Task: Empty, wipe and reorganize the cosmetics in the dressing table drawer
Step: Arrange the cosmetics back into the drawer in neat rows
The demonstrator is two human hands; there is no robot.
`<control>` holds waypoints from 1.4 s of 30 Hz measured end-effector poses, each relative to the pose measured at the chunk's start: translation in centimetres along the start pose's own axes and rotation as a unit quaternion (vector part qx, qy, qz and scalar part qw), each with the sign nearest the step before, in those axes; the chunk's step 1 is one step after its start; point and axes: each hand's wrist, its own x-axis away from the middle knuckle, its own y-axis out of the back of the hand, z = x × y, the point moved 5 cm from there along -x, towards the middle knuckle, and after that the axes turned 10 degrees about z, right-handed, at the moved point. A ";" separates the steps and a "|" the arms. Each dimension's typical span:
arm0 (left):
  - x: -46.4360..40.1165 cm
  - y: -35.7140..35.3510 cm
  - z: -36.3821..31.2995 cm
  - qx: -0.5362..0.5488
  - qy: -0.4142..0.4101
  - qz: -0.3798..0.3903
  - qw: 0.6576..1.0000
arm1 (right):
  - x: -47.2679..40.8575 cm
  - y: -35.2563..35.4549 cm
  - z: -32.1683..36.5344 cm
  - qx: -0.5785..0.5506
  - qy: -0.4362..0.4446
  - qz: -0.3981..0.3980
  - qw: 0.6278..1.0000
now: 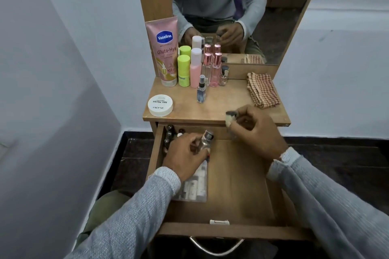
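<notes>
The wooden drawer [237,178] is pulled out under the dressing table top [223,103]. Over the drawer's left part, my left hand [185,155] grips a small clear bottle with a dark cap [207,139]. Above the drawer's back right corner, my right hand [256,130] holds a small pale bottle with a dark cap [230,118]. Several dark-capped little bottles [169,132] stand in the drawer's back left corner. A clear pouch of small items [194,185] lies on the drawer floor, partly under my left wrist.
On the table top stand a pink Vaseline tube [166,52], two green-capped sticks [183,69], a pink bottle [195,69], perfume bottles [216,69], a small spray bottle [201,90] and a white nail-polish-remover tub [160,104]. A checked cloth [262,90] lies at right. Behind is a mirror [242,6].
</notes>
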 end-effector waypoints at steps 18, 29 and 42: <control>-5.7 -4.3 0.8 -0.165 0.090 0.043 0.981 | -1.1 -4.6 -8.9 0.205 -0.204 0.068 0.955; -6.3 -4.8 1.9 -0.113 0.116 0.014 0.987 | -1.6 -5.5 -9.0 0.211 -0.228 0.036 0.950; -6.0 -4.9 2.3 -0.174 0.166 0.016 0.970 | -1.3 -6.5 -10.1 0.120 -0.229 -0.015 0.966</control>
